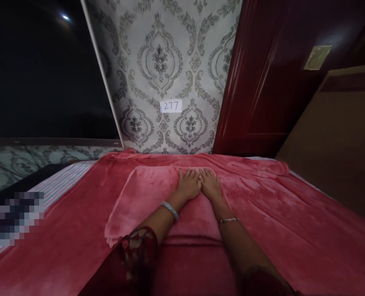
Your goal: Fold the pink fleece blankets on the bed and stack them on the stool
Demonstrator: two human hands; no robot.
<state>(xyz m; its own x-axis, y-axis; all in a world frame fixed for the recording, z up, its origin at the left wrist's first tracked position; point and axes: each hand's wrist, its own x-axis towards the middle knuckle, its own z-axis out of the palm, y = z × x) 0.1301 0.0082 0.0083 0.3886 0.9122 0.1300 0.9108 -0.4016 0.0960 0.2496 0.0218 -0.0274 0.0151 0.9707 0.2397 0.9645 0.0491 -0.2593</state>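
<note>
Folded plush blanket, pink: centre, upon spread plush blanket, deeper red. Left hand and right hand: side by side, palms down, fingers extended, gripping nothing, on its far right part. Handling: flat, even pressure should best keep layers aligned. Edges: far edge just beyond fingertips, wallpapered wall farther; open room left and right.

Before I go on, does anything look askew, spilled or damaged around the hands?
No spill or damage shows. The blanket is bunched along its far edge, and a paper marked 277 interrupts the patterned wall. The left hand and right hand lie flat on the folded cloth.
</note>
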